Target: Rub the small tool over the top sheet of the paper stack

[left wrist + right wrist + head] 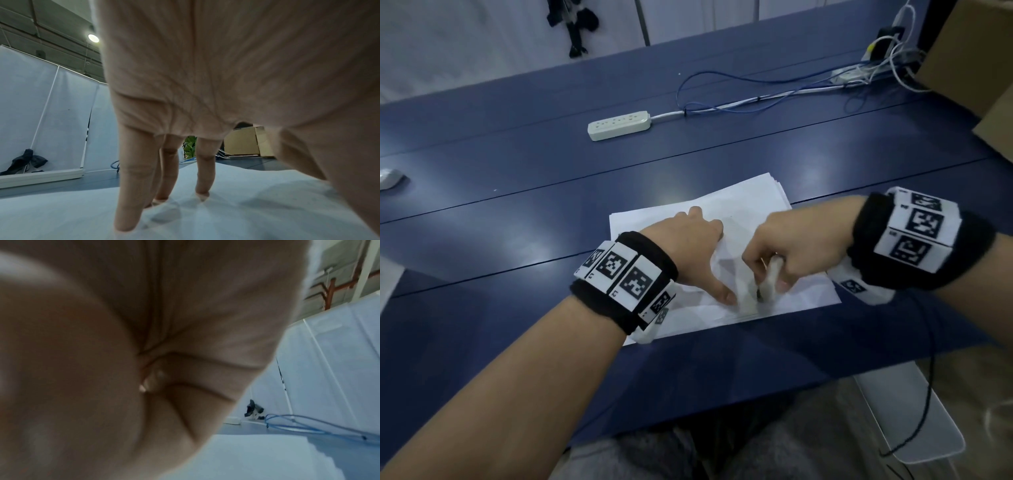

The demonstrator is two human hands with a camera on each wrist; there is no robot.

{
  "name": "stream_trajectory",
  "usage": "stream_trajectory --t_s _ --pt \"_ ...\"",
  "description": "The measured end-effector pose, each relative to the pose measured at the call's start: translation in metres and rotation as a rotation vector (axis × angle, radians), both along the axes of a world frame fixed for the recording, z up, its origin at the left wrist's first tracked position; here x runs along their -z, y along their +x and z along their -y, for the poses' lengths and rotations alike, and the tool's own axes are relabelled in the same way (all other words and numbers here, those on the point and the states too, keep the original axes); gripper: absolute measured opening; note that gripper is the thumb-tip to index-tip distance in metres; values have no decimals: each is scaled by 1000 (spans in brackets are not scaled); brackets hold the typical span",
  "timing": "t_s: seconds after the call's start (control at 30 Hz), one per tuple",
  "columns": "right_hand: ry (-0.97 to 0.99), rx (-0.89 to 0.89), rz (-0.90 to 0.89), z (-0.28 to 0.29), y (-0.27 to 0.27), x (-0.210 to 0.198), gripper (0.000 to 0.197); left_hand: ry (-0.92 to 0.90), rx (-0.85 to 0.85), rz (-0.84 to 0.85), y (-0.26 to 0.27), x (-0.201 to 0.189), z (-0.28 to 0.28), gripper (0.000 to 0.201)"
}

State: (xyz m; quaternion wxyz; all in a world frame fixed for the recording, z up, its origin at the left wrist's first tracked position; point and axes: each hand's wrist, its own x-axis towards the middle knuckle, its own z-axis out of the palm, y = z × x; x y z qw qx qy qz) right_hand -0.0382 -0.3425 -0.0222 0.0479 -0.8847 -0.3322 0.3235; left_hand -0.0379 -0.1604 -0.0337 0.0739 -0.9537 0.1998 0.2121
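Head looks down; wrists close over paper.

I see a stack of white paper sheets lying flat near the front edge of the dark blue surface, its edges slightly fanned at the far corner. The top sheet is creased and lifted near its front edge. A small white object, blurred, stands upright over that crease; I cannot tell what it is.
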Motion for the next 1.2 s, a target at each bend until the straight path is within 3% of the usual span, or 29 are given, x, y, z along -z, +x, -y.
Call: stream_trajectory --t_s 0.17,0.23,0.37,0.5,0.57,0.67,0.77,0.97,1.07,1.2 --pt "63 226 341 -6 24 -4 13 -1 3 -8 0 -1 1 102" --pt "61 159 246 0 20 -3 7 4 3 -8 0 -1 0 103" --pt "-37 -23 -5 3 1 -3 15 10 5 2 1 0 0 105" --pt "14 141 238 -5 19 -2 7 10 9 -3 1 0 0 103" --pt "33 215 337 -4 24 -3 12 9 9 -2 0 0 0 103" --pt "73 96 206 3 12 -3 7 13 7 2 1 0 0 103" --pt "-9 -9 29 6 -2 -2 13 20 7 7 1 0 1 104" --pt "13 210 400 1 24 -1 8 25 18 -3 1 -1 2 103" --pt "65 100 222 9 18 0 5 25 10 -4 2 -1 1 103" --pt "-5 -23 -11 8 7 1 13 31 12 0 2 -1 2 105"
